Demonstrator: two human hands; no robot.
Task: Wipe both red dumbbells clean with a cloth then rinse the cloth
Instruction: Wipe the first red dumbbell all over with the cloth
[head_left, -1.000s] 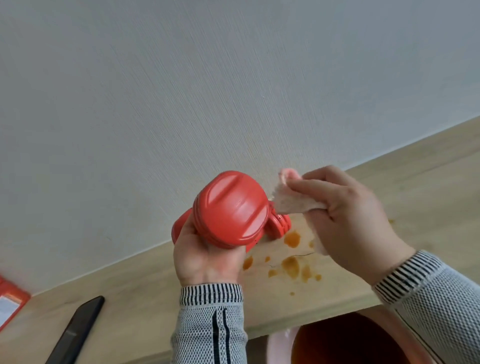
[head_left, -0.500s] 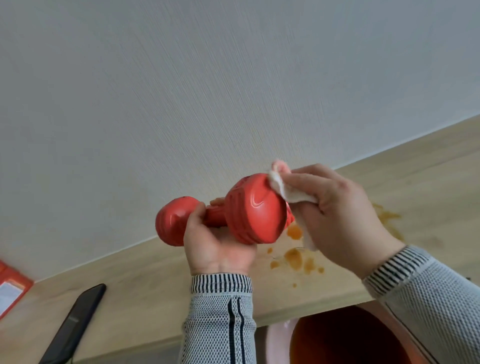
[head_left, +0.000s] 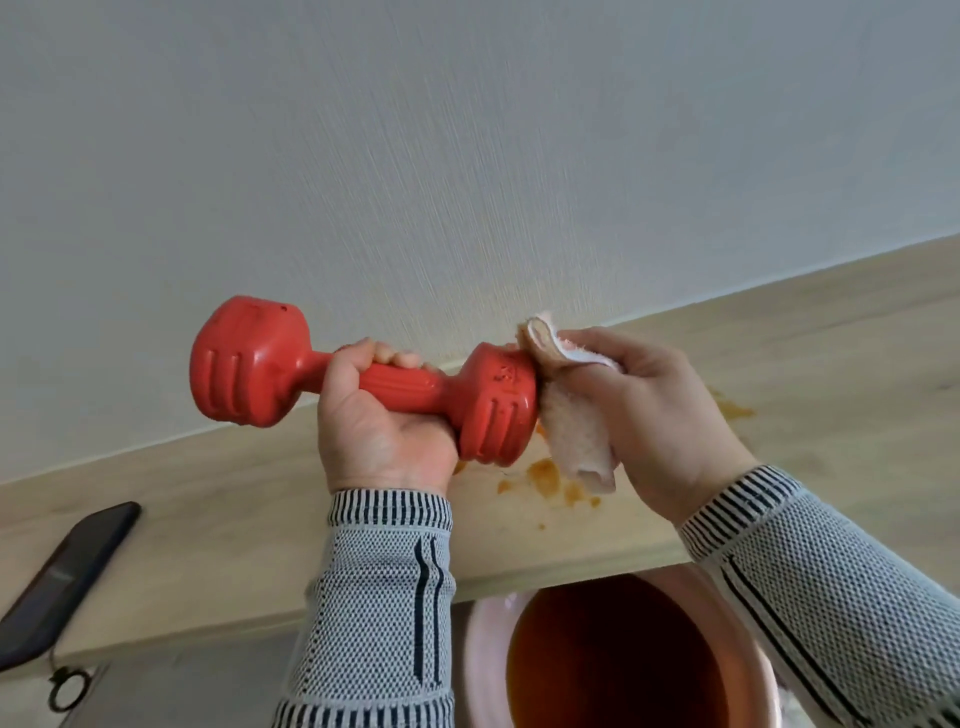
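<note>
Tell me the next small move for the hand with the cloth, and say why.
Probably rub the cloth around the end face of the dumbbell. The right hand presses it against the right head only, while the left hand grips the handle and holds the dumbbell level above the table. Orange spots on the table suggest there is grime to lift.

the left hand (head_left: 382, 431) is raised over the bench's near edge, palm toward the camera, fingers curled round a bar. the right hand (head_left: 660, 410) is level with it, just beside, fingers and thumb bent and pinching a folded cloth. both forearms rise from the lower frame in grey knit sleeves with striped cuffs.
</note>
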